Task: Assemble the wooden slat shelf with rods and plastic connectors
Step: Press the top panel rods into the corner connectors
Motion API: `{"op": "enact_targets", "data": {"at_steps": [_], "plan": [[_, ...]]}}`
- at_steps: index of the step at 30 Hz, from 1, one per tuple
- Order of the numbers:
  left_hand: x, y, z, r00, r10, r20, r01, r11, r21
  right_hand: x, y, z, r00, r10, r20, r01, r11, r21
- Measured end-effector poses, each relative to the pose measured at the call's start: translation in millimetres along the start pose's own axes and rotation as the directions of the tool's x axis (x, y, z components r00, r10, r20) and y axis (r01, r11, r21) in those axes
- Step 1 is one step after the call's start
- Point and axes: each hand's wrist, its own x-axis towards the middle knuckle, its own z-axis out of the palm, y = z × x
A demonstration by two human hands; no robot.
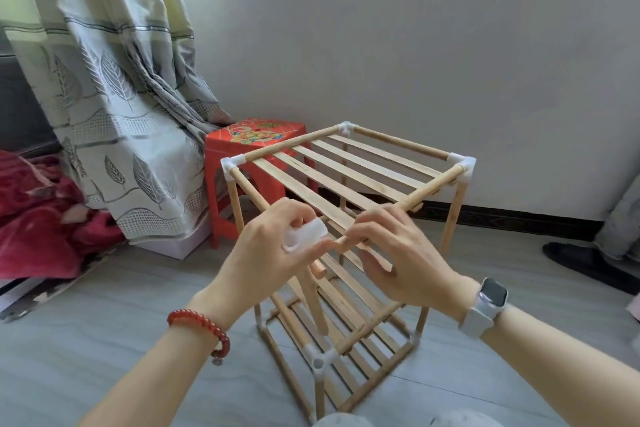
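Left hand (pixel 273 246) pinches the plastic connector (pixel 304 234); right hand (pixel 394 253) grips the rod end (pixel 343 242) beside it—misalignment could jam it.

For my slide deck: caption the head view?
Left hand fits white connector onto rod held by right hand.

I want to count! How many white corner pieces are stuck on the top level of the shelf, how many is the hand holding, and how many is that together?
On the top level, white corner pieces: 3
In the left hand, white corner piece: 1
Total: 4
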Motion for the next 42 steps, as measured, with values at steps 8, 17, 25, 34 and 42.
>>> {"op": "enact_targets", "data": {"at_steps": [8, 17, 25, 34, 42], "plan": [[-5.8, 11.2, 11.8, 0.953, -0.291, -0.086, 0.275, 0.948, -0.161, 9.2, -49.0, 16.8, 0.994, 0.108, -0.033, -0.107, 0.993, 0.042], [-3.6, 2.5, 7.5, 0.958, -0.280, 0.060, 0.282, 0.890, -0.359, -1.7, -37.1, 7.4, 0.963, 0.255, 0.091, -0.270, 0.923, 0.275], [-21.1, -60.5, 19.2, 0.941, 0.080, 0.329, -0.235, 0.855, 0.463, -23.6, -23.8, 0.9, 0.913, 0.316, 0.257, -0.394, 0.846, 0.360], [20.4, -50.9, 40.4, 0.890, 0.284, 0.357, -0.433, 0.771, 0.466, -44.2, -1.9, -14.4, 0.871, 0.441, 0.215, -0.488, 0.824, 0.289], [57.5, 5.9, 114.8, 0.922, 0.203, 0.330, -0.321, 0.878, 0.356, -71.2, 30.2, -50.0, 0.781, 0.624, 0.031, -0.614, 0.756, 0.228]]}}
